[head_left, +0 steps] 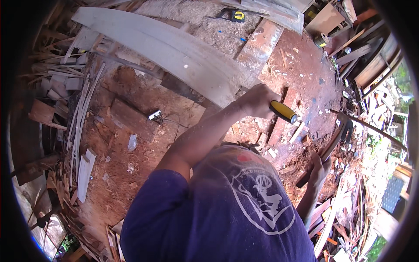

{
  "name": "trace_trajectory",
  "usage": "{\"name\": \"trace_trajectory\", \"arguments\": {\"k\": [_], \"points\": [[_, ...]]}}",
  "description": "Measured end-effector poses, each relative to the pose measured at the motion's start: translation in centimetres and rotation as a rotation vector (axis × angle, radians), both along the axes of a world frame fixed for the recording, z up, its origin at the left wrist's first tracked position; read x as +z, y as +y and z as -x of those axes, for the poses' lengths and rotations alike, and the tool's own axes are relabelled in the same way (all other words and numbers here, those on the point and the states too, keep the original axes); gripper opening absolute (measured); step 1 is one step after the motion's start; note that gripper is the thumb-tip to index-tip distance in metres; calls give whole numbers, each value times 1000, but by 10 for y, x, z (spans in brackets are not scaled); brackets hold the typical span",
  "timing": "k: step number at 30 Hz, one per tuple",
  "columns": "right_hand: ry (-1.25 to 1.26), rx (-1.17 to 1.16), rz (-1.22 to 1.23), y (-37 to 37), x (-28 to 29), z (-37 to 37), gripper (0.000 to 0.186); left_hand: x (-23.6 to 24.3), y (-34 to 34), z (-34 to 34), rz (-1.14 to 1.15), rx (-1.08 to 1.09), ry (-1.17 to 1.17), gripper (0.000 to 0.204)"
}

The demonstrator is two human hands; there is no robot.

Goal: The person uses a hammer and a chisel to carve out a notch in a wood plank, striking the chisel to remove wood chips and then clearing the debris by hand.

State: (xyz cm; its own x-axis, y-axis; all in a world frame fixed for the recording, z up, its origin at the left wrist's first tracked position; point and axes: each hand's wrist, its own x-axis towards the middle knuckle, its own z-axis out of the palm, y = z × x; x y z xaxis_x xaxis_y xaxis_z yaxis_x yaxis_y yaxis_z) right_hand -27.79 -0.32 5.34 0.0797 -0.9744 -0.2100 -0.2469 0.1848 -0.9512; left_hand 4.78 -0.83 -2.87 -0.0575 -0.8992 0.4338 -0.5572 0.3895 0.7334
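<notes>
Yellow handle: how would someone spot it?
Find the long grey board, then the left hand by its right end. The yellow handle juts from that fist; its black stripe and silvery end distinguish it from the wooden handle in the right hand.

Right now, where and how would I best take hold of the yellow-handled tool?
Probably by the exposed end of the yellow-handled tool, fingers wrapped around it, coming from the person's right. The left hand covers the other visible end, while this rounded, capped part sticks out toward the right.
</notes>
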Motion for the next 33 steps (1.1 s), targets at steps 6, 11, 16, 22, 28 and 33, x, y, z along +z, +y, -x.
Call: {"name": "trace_trajectory", "arguments": {"k": [6,11,16,22,28,33], "points": [[156,69,425,-23,38,41,12,10,-2,-6,-131,67,106,16],[-204,-174,811,3,122,-17,13,0,-9,3,-20,13,92,14],[454,349,778,15,0,-53,9,-5,-4,-6,-20,39,99,17],[364,6,815,-25,96,-11,17,1,-1,-22,-72,73,215,15],[269,-262,1224,-1,78,-68,26,11,-6,-23,-121,63,258,15],[693,274,600,-16,43,-54,16,4,-8,-27,-128,90,212,8]]}}
